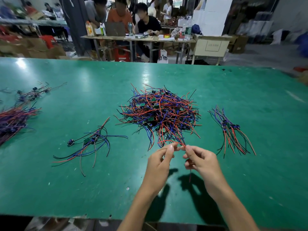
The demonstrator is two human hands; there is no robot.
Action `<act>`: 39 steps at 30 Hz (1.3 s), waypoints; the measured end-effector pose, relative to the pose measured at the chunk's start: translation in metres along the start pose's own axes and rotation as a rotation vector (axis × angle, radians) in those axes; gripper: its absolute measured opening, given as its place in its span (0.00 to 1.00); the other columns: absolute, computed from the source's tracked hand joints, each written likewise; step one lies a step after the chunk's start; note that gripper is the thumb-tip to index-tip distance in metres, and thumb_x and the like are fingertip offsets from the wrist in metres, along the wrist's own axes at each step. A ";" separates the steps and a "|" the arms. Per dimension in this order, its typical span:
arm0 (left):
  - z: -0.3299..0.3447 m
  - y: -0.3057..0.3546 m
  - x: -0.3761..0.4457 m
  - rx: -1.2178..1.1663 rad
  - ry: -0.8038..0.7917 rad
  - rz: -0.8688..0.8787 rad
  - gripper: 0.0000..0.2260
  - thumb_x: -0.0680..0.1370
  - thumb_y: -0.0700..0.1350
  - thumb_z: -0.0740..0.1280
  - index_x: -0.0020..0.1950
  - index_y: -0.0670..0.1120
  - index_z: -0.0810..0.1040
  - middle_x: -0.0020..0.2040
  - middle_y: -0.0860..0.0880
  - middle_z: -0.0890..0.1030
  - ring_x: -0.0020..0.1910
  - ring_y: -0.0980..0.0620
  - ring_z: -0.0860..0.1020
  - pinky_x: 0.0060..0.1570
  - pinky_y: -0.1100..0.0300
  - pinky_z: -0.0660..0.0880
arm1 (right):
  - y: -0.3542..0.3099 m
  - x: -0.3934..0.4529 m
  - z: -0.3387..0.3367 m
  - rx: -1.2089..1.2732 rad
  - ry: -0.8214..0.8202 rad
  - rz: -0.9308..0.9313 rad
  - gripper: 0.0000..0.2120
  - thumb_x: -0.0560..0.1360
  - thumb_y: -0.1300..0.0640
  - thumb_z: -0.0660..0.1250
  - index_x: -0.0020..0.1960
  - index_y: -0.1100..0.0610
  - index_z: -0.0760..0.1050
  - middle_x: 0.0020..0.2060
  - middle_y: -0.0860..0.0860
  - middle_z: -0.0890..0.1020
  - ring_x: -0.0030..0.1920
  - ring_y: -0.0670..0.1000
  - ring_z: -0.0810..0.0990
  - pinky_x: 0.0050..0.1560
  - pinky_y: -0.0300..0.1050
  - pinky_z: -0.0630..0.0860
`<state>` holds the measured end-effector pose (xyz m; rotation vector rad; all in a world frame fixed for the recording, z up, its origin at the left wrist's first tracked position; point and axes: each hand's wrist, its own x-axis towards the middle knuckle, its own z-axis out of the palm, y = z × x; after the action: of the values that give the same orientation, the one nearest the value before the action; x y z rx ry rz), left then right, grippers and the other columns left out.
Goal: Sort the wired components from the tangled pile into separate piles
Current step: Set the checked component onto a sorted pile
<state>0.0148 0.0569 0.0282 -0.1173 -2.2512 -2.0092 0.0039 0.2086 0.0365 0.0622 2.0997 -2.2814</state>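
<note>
While both hands are raised just above the near part of the green counter (250, 189), a red wire (173, 142) is pinched between them: the left hand (159, 161) holds it with thumb and fingertips, the right hand (200, 161) grips it with curled fingers, and a loose end hangs below that hand. The wire runs straight back into the tangled pile (159, 112), which lies in the middle of the counter just beyond the fingers. A hard pull is judged risky, since neighbouring wires and small green boards could be dragged forward with it and the heap tightened rather than loosened. A thin lead could also be torn from its board if a snag is forced. Further out, a small sorted group (232, 130) lies to the right and another (90, 144) to the left, with a larger bundle (13, 120) at the far left edge; these could be remixed if dragged strands are swept sideways.
</note>
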 end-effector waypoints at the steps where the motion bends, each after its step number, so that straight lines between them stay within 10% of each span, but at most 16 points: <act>1: 0.004 0.004 0.001 -0.064 -0.012 -0.026 0.13 0.85 0.48 0.61 0.55 0.46 0.85 0.57 0.55 0.85 0.60 0.59 0.80 0.62 0.64 0.74 | 0.003 -0.005 0.005 -0.061 -0.017 -0.031 0.09 0.75 0.49 0.69 0.45 0.51 0.87 0.32 0.48 0.82 0.29 0.44 0.77 0.33 0.36 0.75; 13: -0.023 0.005 -0.004 -0.318 0.038 -0.137 0.11 0.78 0.46 0.70 0.46 0.38 0.86 0.45 0.41 0.87 0.39 0.47 0.83 0.39 0.62 0.79 | 0.022 -0.015 0.033 -0.229 -0.188 -0.146 0.13 0.80 0.44 0.67 0.44 0.48 0.86 0.30 0.50 0.83 0.29 0.42 0.74 0.34 0.35 0.68; 17: -0.028 0.002 0.003 -0.421 0.132 -0.230 0.14 0.71 0.50 0.76 0.44 0.39 0.86 0.43 0.40 0.87 0.39 0.48 0.86 0.39 0.62 0.80 | 0.020 0.017 0.021 -0.368 0.138 -0.142 0.19 0.77 0.37 0.65 0.37 0.48 0.86 0.31 0.46 0.85 0.33 0.44 0.81 0.36 0.39 0.73; 20: -0.030 -0.009 0.004 -0.441 0.183 -0.358 0.17 0.66 0.52 0.79 0.44 0.39 0.85 0.42 0.40 0.87 0.32 0.50 0.84 0.31 0.62 0.78 | 0.022 0.054 0.006 -0.717 0.305 -0.172 0.09 0.77 0.42 0.69 0.51 0.45 0.82 0.46 0.44 0.84 0.51 0.49 0.81 0.51 0.46 0.76; 23: -0.031 -0.020 0.003 -0.461 0.189 -0.367 0.19 0.66 0.51 0.78 0.47 0.37 0.84 0.41 0.38 0.86 0.29 0.50 0.81 0.29 0.61 0.78 | 0.033 0.079 0.002 -1.023 0.220 -0.081 0.22 0.76 0.39 0.70 0.65 0.49 0.78 0.58 0.50 0.76 0.63 0.53 0.72 0.62 0.50 0.70; 39: -0.034 -0.041 0.004 -0.354 0.208 -0.242 0.10 0.82 0.47 0.67 0.51 0.42 0.83 0.36 0.46 0.80 0.23 0.56 0.66 0.21 0.66 0.62 | 0.020 0.030 -0.004 -1.496 0.086 -0.048 0.22 0.83 0.39 0.55 0.38 0.52 0.72 0.44 0.52 0.75 0.47 0.59 0.80 0.42 0.48 0.68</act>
<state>0.0068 0.0185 -0.0080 0.3328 -1.8427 -2.3986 -0.0253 0.2113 0.0144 0.0474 3.1603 -0.2465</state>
